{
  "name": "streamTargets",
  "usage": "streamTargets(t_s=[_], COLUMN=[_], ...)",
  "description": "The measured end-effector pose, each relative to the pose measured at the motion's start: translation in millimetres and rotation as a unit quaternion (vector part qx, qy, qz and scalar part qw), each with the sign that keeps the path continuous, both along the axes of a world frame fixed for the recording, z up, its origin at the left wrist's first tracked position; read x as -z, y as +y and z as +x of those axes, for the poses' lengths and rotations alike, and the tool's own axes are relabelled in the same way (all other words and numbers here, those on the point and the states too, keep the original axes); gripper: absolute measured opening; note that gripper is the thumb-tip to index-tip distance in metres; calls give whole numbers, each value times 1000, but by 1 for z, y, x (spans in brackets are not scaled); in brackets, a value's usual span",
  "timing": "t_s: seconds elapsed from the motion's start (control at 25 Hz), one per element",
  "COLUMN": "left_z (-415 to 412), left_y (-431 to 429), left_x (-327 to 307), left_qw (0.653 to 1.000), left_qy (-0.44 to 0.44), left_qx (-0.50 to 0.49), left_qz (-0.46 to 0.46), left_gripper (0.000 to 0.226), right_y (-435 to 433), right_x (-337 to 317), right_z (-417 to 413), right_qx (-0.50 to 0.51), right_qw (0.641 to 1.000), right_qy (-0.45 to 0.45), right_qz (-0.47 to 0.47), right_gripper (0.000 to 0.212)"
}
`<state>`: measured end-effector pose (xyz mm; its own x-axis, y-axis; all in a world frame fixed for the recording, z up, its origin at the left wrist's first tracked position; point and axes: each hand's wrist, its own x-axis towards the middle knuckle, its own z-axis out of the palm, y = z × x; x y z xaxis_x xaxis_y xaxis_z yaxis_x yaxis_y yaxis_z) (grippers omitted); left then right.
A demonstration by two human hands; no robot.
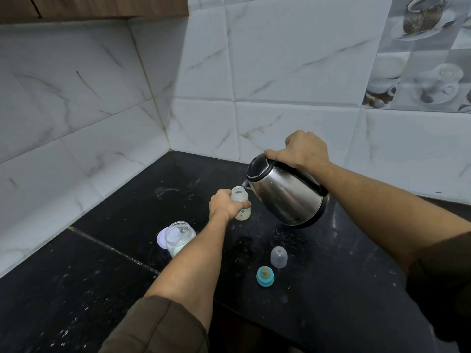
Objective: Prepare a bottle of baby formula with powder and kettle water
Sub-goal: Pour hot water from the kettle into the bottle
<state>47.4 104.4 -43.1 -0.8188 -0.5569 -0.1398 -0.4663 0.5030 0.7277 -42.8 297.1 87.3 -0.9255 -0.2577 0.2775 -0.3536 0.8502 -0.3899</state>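
Observation:
An open baby bottle stands upright on the black counter, and my left hand grips it around the middle. My right hand holds the black handle of a steel kettle. The kettle is tilted left, its spout right above the bottle's mouth. A pale layer shows in the bottle's bottom. A clear jar of white powder stands open near my left forearm, with its white lid lying beside it.
The bottle's clear cap and its teal ring with the teat rest on the counter in front of the kettle. Tiled walls meet in a corner behind. White specks are scattered over the counter, whose front edge runs at the lower right.

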Motion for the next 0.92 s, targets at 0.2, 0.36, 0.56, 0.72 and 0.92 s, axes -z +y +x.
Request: streamTargets(t_s=[0.2, 0.36, 0.56, 0.72, 0.92], left_z=[1, 1, 2, 0, -1], left_y=[-1, 0, 1, 4, 5], left_x=[9, 20, 32, 38, 43], left_qw=[1000, 999, 998, 998, 997], left_qy=[-17, -32, -54, -58, -64], left_qx=[-7, -11, -16, -24, -31], left_qz=[10, 15, 25, 31, 40], left_gripper=[43, 39, 42, 42, 42], right_y=[19, 28, 35, 38, 43], right_x=[24, 46, 69, 86, 93], right_z=[-10, -19, -29, -37, -48], right_qx=[31, 35, 34, 27, 8], right_qw=[989, 980, 970, 964, 959], right_qy=[-61, -84, -109, -118, -125], right_qz=[-131, -179, -213, -237, -255], right_gripper=[62, 64, 62, 63, 64])
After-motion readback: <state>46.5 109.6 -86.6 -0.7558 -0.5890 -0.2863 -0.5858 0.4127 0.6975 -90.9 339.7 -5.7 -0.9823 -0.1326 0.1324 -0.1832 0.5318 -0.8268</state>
